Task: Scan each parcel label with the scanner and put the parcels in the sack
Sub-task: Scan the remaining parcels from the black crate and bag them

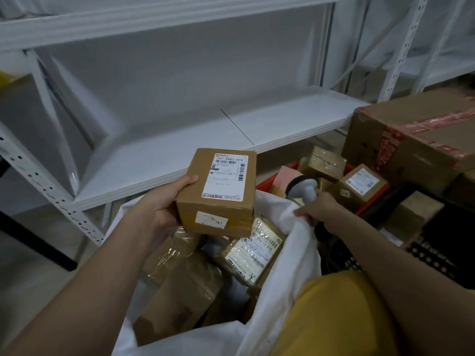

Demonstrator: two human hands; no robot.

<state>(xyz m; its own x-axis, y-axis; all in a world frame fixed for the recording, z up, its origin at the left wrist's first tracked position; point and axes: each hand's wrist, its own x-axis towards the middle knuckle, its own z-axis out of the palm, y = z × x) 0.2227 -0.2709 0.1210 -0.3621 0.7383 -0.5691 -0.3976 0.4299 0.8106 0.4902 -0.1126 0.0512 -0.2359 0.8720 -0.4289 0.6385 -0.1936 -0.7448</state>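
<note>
1 sack (295, 242), 1 scanner (303, 188), 1 held parcel (218, 191)

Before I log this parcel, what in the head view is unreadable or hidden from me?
- Small print on the held box's label: too small, blurred.
- Scanner: handle and trigger hidden by the right hand and sack edge.
- Left hand grip: fingers hidden behind the box.
- Sack bottom: covered by parcels.
- Red crate: partly hidden by parcels.

Both forearms are seen bare, no sleeves reaching them. Left hand (164, 204) and right hand (317, 208) ungloved. Yellow garment (334, 314) is worn.
</note>
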